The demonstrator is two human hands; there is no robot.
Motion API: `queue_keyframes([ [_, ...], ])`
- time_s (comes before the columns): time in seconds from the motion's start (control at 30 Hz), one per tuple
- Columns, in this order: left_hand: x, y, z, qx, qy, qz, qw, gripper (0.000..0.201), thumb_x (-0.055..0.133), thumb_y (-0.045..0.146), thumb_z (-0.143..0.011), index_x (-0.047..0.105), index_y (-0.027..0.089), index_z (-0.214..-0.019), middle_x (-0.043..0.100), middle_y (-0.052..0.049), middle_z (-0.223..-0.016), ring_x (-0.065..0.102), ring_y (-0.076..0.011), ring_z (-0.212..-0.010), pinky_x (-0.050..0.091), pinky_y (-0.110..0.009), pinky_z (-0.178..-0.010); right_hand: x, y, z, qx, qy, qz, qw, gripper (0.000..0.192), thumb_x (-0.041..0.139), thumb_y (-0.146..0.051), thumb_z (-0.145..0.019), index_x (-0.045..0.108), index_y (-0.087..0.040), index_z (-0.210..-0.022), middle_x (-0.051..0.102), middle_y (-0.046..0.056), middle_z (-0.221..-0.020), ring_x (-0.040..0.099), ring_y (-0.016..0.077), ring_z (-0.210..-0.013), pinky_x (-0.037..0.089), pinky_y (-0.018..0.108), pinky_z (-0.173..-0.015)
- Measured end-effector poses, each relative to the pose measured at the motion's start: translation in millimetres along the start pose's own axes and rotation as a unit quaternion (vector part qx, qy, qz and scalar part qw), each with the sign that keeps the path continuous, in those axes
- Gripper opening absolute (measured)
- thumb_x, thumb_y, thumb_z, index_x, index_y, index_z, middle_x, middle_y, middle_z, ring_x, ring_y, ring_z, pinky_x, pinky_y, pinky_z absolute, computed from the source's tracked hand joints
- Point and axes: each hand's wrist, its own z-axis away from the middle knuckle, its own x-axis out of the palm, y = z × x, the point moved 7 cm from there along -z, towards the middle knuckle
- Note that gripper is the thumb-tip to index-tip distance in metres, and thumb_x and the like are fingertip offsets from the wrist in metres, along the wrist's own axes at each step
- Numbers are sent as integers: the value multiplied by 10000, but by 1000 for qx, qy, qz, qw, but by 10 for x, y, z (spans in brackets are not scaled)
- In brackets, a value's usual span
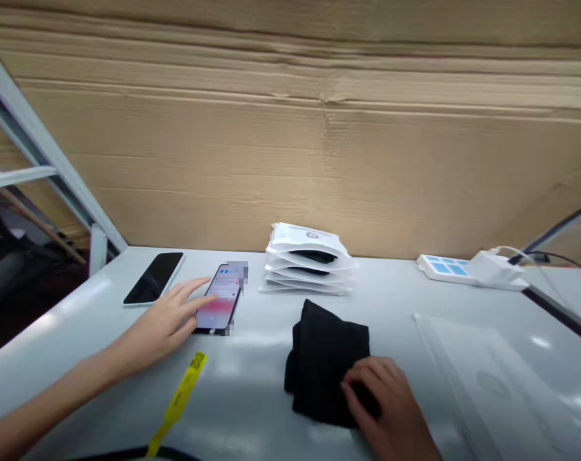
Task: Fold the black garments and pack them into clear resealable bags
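Observation:
My left hand (175, 315) reaches over a lit smartphone (220, 301), its fingers stretched out and the index fingertip on the screen. A folded black cloth garment (326, 365) lies on the table in front of me; its exact kind does not show. At its lower right corner, my right hand (389, 400) is curled with thumb and fingers closed around a bit of the black fabric. Just behind the garment stands a stack of several white packets (307, 259), with black material showing in the openings of some.
A second phone (154, 279), screen dark, lies at the left. A yellow tag (179, 394) on a black cable lies near the front. At the right are a power strip (446, 267) with a white charger (496, 267) and clear plastic bags (492, 378). Cardboard (213, 141) walls the back.

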Motion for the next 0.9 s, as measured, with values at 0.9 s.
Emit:
queue_keyframes([
  [0.9, -208, -76, -30, -32, 89, 42, 995, 340, 400, 332, -946, 663, 297, -1159, 526, -19, -1409, 508, -253, -1256, 442, -395, -1059, -21, -19, -34, 16, -6, 5, 1000, 124, 547, -186, -897, 603, -244, -803, 657, 14, -799, 633, 185, -774, 516, 296, -688],
])
